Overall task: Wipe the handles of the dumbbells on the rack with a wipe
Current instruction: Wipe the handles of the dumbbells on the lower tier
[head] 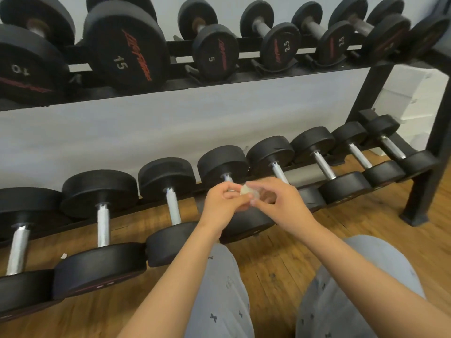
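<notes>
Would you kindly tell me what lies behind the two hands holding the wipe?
A lower-rack dumbbell: its rear head and handle top show above the left hand and right hand, its front head below. The wipe and hands hide the rest of the handle.

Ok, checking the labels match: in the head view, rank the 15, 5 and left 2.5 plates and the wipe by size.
1. 15 plate
2. 5 plate
3. left 2.5 plate
4. wipe, partly hidden
</notes>
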`<state>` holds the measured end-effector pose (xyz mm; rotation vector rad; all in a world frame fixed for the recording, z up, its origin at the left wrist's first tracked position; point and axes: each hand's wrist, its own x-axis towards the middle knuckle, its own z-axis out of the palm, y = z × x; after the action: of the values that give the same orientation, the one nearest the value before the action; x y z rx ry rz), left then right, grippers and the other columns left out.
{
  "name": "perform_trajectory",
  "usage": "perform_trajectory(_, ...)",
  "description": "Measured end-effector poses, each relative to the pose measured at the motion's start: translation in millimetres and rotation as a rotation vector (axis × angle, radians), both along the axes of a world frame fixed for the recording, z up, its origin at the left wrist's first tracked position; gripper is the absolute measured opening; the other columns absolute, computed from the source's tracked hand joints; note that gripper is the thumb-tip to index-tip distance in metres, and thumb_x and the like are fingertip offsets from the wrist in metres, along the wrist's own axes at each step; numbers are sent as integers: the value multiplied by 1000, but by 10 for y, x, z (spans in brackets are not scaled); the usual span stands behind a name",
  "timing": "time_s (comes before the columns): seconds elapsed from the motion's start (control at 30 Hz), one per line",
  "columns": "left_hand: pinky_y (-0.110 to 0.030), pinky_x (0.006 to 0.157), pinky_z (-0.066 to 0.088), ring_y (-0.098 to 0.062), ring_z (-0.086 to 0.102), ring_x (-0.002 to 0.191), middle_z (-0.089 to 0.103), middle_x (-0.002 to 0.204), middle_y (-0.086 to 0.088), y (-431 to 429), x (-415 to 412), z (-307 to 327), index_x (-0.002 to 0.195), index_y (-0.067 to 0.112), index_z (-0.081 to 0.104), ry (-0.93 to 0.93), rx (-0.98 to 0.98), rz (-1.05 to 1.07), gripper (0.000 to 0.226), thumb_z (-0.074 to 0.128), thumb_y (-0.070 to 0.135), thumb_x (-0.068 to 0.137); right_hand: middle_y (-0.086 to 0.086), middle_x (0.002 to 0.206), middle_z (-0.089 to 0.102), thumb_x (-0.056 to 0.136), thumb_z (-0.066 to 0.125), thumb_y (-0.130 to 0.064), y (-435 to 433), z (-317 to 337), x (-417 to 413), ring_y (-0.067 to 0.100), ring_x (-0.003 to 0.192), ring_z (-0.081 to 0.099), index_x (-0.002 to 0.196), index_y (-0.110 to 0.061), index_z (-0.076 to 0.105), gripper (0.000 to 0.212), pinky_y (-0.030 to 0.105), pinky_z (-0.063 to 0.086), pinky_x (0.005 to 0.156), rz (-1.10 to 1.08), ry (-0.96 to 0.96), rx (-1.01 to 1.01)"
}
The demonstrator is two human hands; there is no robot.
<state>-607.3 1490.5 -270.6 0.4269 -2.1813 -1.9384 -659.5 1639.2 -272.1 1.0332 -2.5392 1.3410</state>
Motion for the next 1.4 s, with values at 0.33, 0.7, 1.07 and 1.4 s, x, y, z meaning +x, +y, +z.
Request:
perform_trajectory(0.33, -30, 93, 55, -20, 69, 100, 71, 104, -8, 361, -552, -365, 101, 14, 67, -73, 205, -18, 15, 56, 24, 98, 0, 95, 69, 84, 74, -22, 1040, -206, -849, 9, 83, 61, 98, -21, 73, 14, 25, 48, 74, -331, -190, 205)
perform_trajectory(0.7, -27, 73, 48, -12, 60, 82, 65, 87, 5, 1177, -2064, -1335, 92, 15, 63, -45, -305, 71, 14, 51, 17, 99, -4, 91, 59, 78, 80, -15, 1467, -962, -1802, 7, 81, 58, 95, -22, 75, 19, 13, 46, 69, -46, -190, 331)
perform_trajectory(1.07, -23, 49, 29, -6, 47, 56, 48, 59, 10, 1337, -2205, -1534, 68, 26, 46, -81, -342, 272, 29, 52, 30, 96, -3, 90, 57, 80, 78, -15, 1369, -882, -2079, 11, 73, 59, 89, -12, 71, 11, 25, 50, 64, 366, 93, 592)
perform_trajectory(1.4, -29, 56, 41, -18, 53, 63, 58, 67, -3, 1365, -2194, -1555, 75, 12, 58, -93, -235, 321, 17, 55, 18, 91, -11, 88, 55, 80, 77, -9, 1444, -978, -2120, 11, 78, 59, 84, -15, 69, 10, 20, 47, 70, 254, 5, 458)
